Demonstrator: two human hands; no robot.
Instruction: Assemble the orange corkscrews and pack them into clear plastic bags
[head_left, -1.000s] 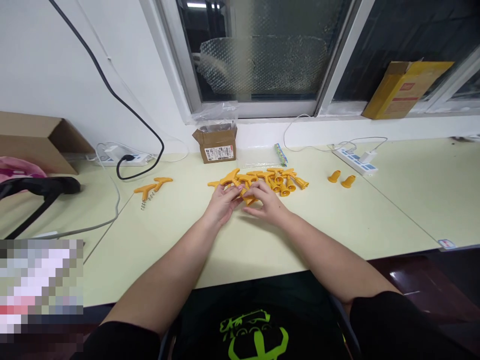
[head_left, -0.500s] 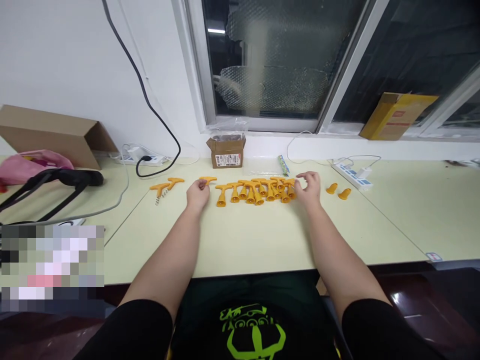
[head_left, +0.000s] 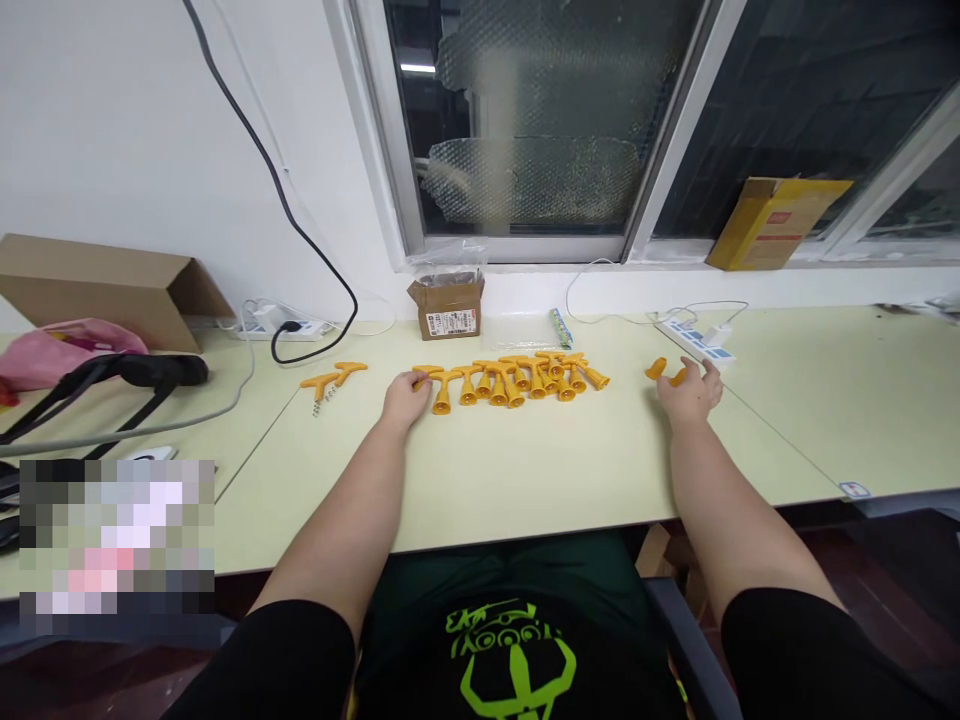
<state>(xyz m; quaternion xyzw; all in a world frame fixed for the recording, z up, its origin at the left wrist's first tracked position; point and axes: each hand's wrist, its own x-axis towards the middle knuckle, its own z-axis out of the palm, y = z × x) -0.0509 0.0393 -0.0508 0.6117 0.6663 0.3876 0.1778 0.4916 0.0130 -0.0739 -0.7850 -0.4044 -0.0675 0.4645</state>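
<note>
Head view: orange plastic pieces at both hands.
The left hand pinches an orange T-handle; more handled pieces lie just right of its fingertips. The right hand has parted fingers around one cap, whether gripped I cannot tell; another cap sits just beyond its thumb. Probably light, stiff, smooth plastic: best held by crossbar or cap sides.
</note>
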